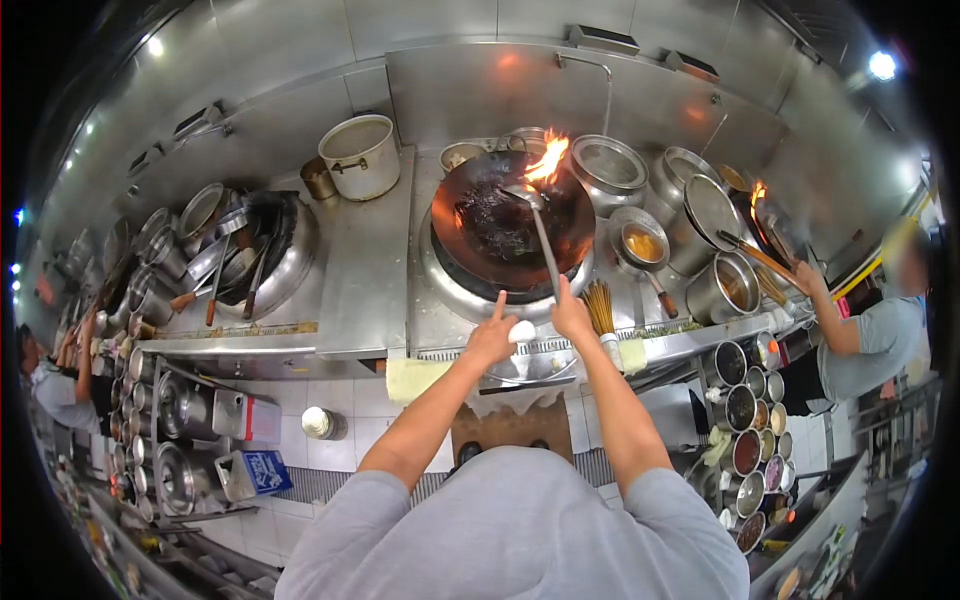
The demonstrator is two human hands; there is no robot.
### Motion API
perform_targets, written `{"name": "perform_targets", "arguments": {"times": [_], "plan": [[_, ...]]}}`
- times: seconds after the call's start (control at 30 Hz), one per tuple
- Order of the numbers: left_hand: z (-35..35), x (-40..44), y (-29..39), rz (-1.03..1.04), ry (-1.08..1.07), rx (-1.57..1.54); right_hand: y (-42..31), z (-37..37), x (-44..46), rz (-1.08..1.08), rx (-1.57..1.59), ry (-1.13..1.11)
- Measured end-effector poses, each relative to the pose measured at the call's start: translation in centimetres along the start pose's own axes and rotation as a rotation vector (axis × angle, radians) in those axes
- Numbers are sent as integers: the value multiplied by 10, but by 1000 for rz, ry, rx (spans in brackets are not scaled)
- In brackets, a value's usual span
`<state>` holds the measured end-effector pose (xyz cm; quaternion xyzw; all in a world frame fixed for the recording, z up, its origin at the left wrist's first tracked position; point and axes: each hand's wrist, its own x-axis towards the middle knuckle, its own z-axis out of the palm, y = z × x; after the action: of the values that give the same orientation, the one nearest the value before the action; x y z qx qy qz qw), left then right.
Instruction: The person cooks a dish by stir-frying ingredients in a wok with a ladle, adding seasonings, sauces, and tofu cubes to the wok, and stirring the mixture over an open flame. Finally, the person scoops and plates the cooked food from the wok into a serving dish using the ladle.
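Grey shirt (510,530) nearest the camera; beyond, my right hand (573,318) gripped the ladle (546,240), its head over the wok (475,256) on the burner (452,294). Whether my left hand (490,343) held anything, I couldn't tell. One hard push, I judged, could slop contents into the far-rim flame (548,162).

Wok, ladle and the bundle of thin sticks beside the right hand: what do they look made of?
Wok: probably iron or steel, dark and glossy inside; the orange sheen may be reflected light.
Ladle: likely bare metal, perhaps stainless steel, from its smooth grey shine.
Stick bundle: seems bamboo or wood, from its tan, straight strands; finish unclear.
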<state>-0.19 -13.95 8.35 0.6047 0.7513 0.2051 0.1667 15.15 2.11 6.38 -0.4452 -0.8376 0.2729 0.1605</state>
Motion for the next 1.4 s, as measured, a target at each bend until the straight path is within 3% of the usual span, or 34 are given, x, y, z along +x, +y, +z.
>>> {"name": "perform_targets", "arguments": {"times": [0.07,0.13,0.17,0.2,0.23,0.33,0.4,0.47,0.6,0.67,0.77,0.87,0.93,1.0,1.4], "plan": [[17,-2,-16,36,108,-94,20,-6,-25,-439,-106,370],[26,-13,-17,59,221,-199,4,-38,-85,-71,287,-18],[16,-28,-6,-65,-23,-804,-9,-55,-111,-61,276,-29],[6,-45,5,-195,-288,-1398,-23,-70,-135,101,433,-155],[-3,-65,17,-206,-392,-1511,-28,-75,-151,264,592,-275],[-15,-119,45,-227,-698,-1749,5,-34,-177,384,645,-261],[-20,-144,70,-220,-665,-1817,7,-25,-183,442,616,-260],[-11,-161,86,-253,-705,-1850,58,26,-182,180,470,-89],[-14,-179,105,-223,-689,-1751,76,49,-179,318,464,-114],[-23,-189,117,-225,-679,-1759,86,50,-177,160,342,-44],[-25,-208,139,-238,-646,-1754,89,45,-178,96,231,50],[-14,-228,164,-284,-629,-1737,81,29,-181,187,314,-46],[4,-243,177,-355,-661,-1637,79,28,-183,61,293,27],[10,-256,185,-422,-648,-1607,76,20,-184,239,404,-112],[20,-289,226,-469,-497,-1550,94,13,-177,173,550,-174]]}}
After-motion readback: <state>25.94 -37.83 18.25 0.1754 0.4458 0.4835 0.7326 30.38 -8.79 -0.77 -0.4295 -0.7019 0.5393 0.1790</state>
